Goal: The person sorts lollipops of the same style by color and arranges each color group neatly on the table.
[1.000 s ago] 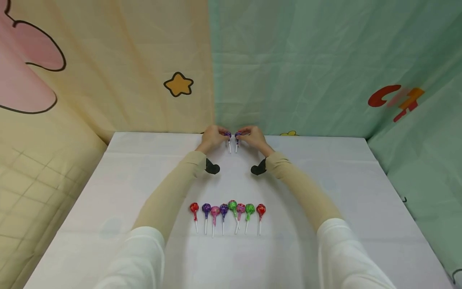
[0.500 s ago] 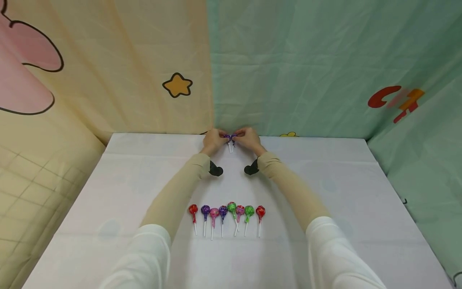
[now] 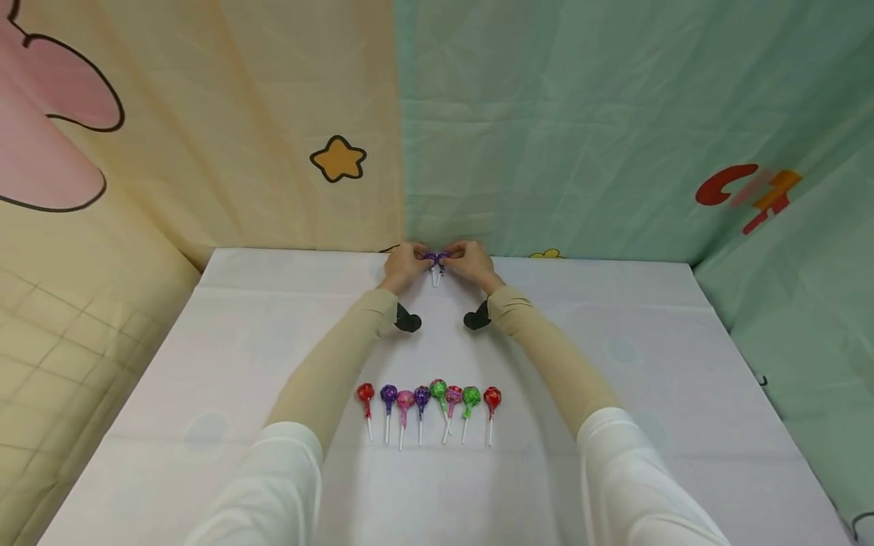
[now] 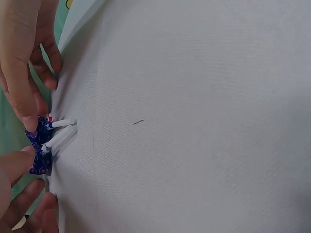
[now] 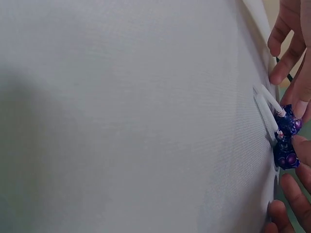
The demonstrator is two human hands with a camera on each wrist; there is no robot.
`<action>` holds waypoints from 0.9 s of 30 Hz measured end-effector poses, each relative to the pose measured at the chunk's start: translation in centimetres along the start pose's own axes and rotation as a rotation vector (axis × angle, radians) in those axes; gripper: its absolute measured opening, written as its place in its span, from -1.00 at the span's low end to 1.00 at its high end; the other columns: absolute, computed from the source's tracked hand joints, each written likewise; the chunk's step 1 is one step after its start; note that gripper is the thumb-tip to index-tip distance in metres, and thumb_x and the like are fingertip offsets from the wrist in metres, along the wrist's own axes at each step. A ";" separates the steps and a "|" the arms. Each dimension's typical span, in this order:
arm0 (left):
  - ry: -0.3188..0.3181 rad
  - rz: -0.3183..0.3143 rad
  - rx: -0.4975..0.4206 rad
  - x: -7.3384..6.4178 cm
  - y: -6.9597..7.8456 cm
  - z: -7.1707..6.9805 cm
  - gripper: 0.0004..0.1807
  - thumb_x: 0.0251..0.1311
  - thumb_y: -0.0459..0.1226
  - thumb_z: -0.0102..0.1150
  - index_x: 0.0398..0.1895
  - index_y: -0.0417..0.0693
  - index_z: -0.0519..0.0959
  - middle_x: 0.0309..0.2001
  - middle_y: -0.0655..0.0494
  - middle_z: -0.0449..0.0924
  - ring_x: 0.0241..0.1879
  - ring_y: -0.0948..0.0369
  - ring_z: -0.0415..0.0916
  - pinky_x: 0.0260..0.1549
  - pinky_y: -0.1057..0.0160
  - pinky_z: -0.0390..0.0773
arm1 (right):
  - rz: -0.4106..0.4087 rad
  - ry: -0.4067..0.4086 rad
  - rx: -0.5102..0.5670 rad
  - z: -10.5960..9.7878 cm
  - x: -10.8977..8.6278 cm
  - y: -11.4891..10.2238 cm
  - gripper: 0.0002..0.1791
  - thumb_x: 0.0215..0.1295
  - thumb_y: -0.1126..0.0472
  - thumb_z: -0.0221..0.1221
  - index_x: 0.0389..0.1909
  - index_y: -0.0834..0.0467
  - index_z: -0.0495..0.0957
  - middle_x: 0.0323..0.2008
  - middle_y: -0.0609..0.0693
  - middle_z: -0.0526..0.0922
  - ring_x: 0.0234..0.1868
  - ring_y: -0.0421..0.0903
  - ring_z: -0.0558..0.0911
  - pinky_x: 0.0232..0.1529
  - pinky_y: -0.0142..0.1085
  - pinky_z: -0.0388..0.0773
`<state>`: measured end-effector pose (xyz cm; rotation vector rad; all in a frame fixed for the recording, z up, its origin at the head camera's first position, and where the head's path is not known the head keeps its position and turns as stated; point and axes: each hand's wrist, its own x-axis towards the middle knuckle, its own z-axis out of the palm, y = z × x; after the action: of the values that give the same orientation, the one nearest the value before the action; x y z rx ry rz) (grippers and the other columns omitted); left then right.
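Observation:
At the far edge of the table, my left hand (image 3: 404, 267) pinches a lollipop in a purple-blue wrapper (image 4: 41, 163) between thumb and fingers. My right hand (image 3: 471, 264) pinches a second purple-blue lollipop (image 5: 286, 156) in the same way. The two wrapped heads touch side by side. Their white sticks (image 4: 63, 137) point back towards me and come together at their ends. Fingers hide part of both heads in the head view. Whether the sticks rest on the cloth is hard to tell.
Nearer me lies a row of several lollipops: red (image 3: 366, 392), purple (image 3: 388, 393), pink (image 3: 406, 399), green (image 3: 472, 396) and another red (image 3: 492, 396). A white cloth covers the table (image 3: 580, 485). A printed curtain (image 3: 546, 152) hangs right behind its far edge.
Both hands have moved inward, bringing the two purple lollipops from slightly apart to touching. Over the last half second they have held still. The row of lollipops has not moved.

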<state>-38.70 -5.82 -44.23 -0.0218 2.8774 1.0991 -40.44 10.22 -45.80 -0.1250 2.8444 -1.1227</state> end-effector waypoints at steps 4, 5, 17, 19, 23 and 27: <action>-0.001 0.006 0.007 -0.4 -0.1 -0.3 -0.62 0.20 -0.17 0.25 0.08 -0.01 0.61 -0.02 0.02 0.67 0.02 0.10 0.57 -0.02 0.10 0.49 | -0.001 -0.014 -0.005 -0.3 -0.5 -0.1 -0.57 0.23 0.01 0.26 0.06 0.13 0.59 -0.07 0.10 0.69 -0.04 -0.01 0.63 0.02 -0.17 0.50; 0.000 0.010 0.013 -0.5 -0.2 -0.4 -0.63 0.20 -0.17 0.25 0.08 -0.01 0.61 -0.02 0.03 0.67 0.02 0.10 0.57 -0.02 0.10 0.49 | -0.003 -0.014 -0.006 -0.4 -0.6 -0.1 -0.57 0.23 0.01 0.26 0.06 0.13 0.59 -0.06 0.11 0.68 -0.04 0.00 0.63 0.02 -0.17 0.50; -0.024 0.018 -0.012 -1.7 -1.4 -2.4 -0.63 0.23 -0.20 0.21 0.10 -0.02 0.59 0.01 -0.02 0.64 0.02 0.05 0.54 -0.01 0.08 0.45 | -0.012 -0.005 -0.018 -1.3 -1.8 0.3 -0.61 0.25 0.07 0.24 0.06 0.13 0.58 -0.05 0.12 0.67 -0.07 0.02 0.62 -0.08 -0.19 0.50; -0.020 0.021 -0.015 -2.0 -1.7 -2.6 -0.64 0.23 -0.21 0.21 0.09 -0.04 0.59 0.00 -0.03 0.64 0.02 0.04 0.54 0.01 0.07 0.44 | -0.022 -0.001 -0.023 -1.4 -2.1 0.4 -0.62 0.25 0.08 0.24 0.05 0.13 0.59 -0.06 0.13 0.67 -0.07 0.03 0.62 -0.07 -0.18 0.50; -0.021 0.023 -0.029 -2.7 -2.1 -2.7 -0.64 0.22 -0.22 0.21 0.08 -0.06 0.59 0.00 -0.05 0.65 0.02 0.03 0.54 0.02 0.07 0.44 | -0.028 -0.010 -0.013 -1.3 -2.8 0.5 -0.63 0.24 0.09 0.24 0.03 0.15 0.60 -0.07 0.15 0.68 -0.08 0.04 0.62 -0.06 -0.17 0.49; -0.031 0.025 -0.043 -3.4 -2.2 -2.7 -0.63 0.22 -0.18 0.21 0.09 -0.05 0.59 0.00 -0.03 0.65 0.01 0.05 0.55 -0.03 0.10 0.45 | -0.031 -0.017 0.002 -1.2 -3.6 0.3 -0.63 0.23 0.08 0.24 0.02 0.14 0.61 -0.09 0.14 0.68 -0.11 0.05 0.61 -0.11 -0.20 0.47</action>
<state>-35.37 -9.31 -43.42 0.0286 2.8339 1.1548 -37.05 11.64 -44.97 -0.1774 2.8358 -1.1253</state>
